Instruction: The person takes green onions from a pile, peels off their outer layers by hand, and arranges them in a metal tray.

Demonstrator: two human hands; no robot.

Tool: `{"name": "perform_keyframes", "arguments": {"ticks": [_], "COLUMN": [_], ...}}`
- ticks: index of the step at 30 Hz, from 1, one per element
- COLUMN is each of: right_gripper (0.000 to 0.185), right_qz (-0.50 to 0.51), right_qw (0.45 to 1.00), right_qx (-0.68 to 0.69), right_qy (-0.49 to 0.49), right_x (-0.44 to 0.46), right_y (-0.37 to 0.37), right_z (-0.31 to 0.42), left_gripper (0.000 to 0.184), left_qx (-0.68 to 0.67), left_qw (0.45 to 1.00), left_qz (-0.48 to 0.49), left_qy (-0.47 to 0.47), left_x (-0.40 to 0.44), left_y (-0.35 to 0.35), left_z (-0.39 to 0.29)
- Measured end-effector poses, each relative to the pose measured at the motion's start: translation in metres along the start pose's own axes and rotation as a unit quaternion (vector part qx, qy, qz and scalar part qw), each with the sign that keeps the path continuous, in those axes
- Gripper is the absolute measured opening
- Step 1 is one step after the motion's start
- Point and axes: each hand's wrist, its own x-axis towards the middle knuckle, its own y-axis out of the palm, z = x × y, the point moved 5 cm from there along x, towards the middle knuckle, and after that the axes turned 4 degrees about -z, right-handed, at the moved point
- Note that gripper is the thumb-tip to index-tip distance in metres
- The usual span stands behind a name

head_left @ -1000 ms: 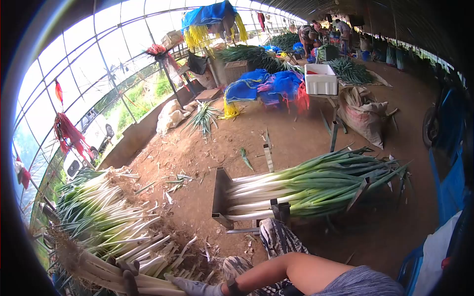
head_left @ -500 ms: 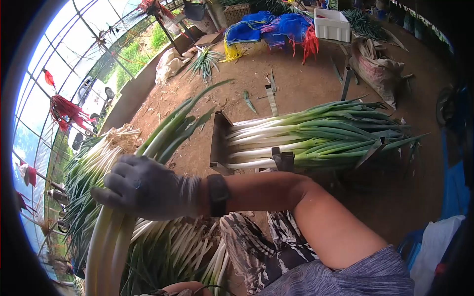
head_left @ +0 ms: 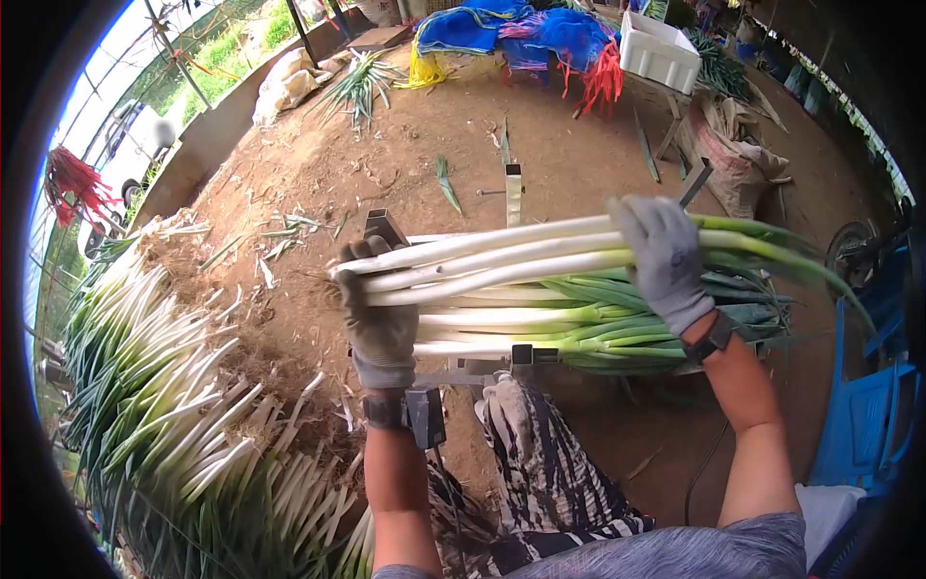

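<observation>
Several long green onions [head_left: 502,261] stretch level between my two gloved hands. My left hand [head_left: 379,314] is closed around their white root ends, its palm side partly hidden. Farther right, my right hand [head_left: 661,256], slightly blurred, wraps the stalks where white turns to green, and leaves trail beyond it. Directly underneath, more green onions [head_left: 482,321] lie side by side in a metal rack [head_left: 522,355], white ends to the left. A dark box-like device [head_left: 424,418] is beside my left wrist.
A big heap of green onions [head_left: 183,386] covers the ground at left, roots inward. Blue nets [head_left: 473,29], a white foam box [head_left: 660,53] and a sack [head_left: 723,164] are at the back. A blue plastic chair [head_left: 863,415] stands right.
My right hand has swung from the far left to over the rack, carrying the green onions, which now lie level. My left hand has come into view, gripping their white ends.
</observation>
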Motion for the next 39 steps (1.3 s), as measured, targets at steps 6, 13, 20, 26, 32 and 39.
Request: {"name": "perform_keyframes", "arguments": {"ticks": [6,13,20,26,32,39], "right_gripper": [0.064,0.063,0.064,0.061,0.057,0.047], "right_qz": [0.276,0.274,0.297,0.251,0.250,0.259], "right_qw": [0.949,0.925,0.924,0.944,0.951,0.915], "right_qx": [0.061,0.154,0.128,0.198,0.182,0.301], "right_qy": [-0.140,-0.213,-0.203,-0.088,-0.028,0.073], "right_x": [-0.082,-0.080,-0.078,-0.071,-0.076,-0.067], "right_y": [0.179,0.232,0.212,0.167,0.138,0.160], "right_z": [0.047,0.074,0.081,0.070,0.045,0.047], "left_gripper": [0.025,0.048,0.037,0.046,0.040,0.051], "left_qx": [0.535,0.821,0.502,0.416,0.676,0.699], "left_qw": [0.814,0.568,0.831,0.891,0.642,0.417], "left_qz": [-0.179,-0.054,-0.226,-0.168,-0.349,-0.472], "left_qy": [-0.142,-0.030,-0.076,-0.068,-0.099,-0.338], "left_x": [0.008,0.023,0.000,-0.097,-0.294,-0.495], "left_y": [-0.223,-0.224,-0.162,-0.068,-0.237,-0.350], "left_z": [0.036,0.013,-0.011,-0.123,-0.249,-0.237]}}
